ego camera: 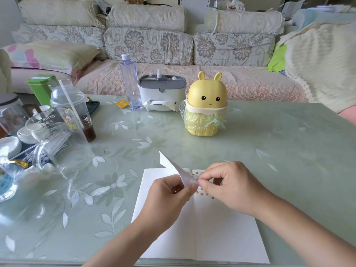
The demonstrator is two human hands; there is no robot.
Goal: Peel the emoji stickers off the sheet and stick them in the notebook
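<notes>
Both hands work just above the open white paper notebook (202, 237) lying on the pale green glass worktop (269, 141). The left hand (173, 191) grips the curled white paper sticker sheet (171, 165), bending it back. The right hand (229, 185) pinches at its lower edge, so a peel seems under way, though I can't tell if a sticker has lifted. A few small yellow emoji stickers (201, 193) already sit on the page. Next comes drawing one free and pressing it beside those.

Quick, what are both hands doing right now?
Left hand: holding the sticker sheet.
Right hand: pinching that sheet's edge.
</notes>
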